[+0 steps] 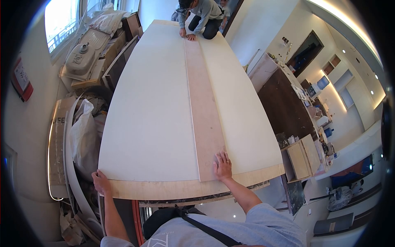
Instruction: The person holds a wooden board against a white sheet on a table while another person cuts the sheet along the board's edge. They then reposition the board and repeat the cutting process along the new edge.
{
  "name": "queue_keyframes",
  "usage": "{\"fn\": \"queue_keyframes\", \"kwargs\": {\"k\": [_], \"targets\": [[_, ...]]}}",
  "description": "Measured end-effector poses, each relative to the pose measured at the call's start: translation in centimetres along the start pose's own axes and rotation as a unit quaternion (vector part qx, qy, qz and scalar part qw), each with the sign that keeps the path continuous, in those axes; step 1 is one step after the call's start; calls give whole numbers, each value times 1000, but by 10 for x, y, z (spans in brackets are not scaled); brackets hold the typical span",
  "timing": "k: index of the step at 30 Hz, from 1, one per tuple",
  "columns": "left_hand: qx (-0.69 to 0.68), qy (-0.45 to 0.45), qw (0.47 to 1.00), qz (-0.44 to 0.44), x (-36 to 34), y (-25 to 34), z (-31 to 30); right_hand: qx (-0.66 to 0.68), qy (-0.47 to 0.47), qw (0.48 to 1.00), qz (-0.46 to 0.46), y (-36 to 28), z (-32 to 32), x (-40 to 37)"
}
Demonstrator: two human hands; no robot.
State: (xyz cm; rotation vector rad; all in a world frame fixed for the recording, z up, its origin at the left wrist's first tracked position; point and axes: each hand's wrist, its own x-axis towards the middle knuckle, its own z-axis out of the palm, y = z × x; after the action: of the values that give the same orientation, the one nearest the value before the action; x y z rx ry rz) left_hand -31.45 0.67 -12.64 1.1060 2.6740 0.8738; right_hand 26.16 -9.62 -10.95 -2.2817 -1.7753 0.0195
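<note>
A large white sheet lies over a pale plywood board, whose bare strip shows along the near edge. Down its middle runs a long, narrow pinkish-brown wooden plank. My left hand is closed around the near left edge of the board. Resting on the near end of the plank, my right hand is flat with its fingers stretched forward. At the far end, a co-worker kneels on the sheet, both hands down at the plank's far end.
On the left are a steel sink, a white plastic bag, and stacked cardboard and boards along the wall. To the right stand a dark-fronted counter and a small wooden box. A red wall box hangs at far left.
</note>
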Motion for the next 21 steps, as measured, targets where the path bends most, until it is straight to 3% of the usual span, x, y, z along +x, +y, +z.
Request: {"fn": "queue_keyframes", "kwargs": {"k": [21], "targets": [[3, -3, 1000, -7, 0, 0, 1, -5, 1, 1000, -4, 0, -1, 0]]}}
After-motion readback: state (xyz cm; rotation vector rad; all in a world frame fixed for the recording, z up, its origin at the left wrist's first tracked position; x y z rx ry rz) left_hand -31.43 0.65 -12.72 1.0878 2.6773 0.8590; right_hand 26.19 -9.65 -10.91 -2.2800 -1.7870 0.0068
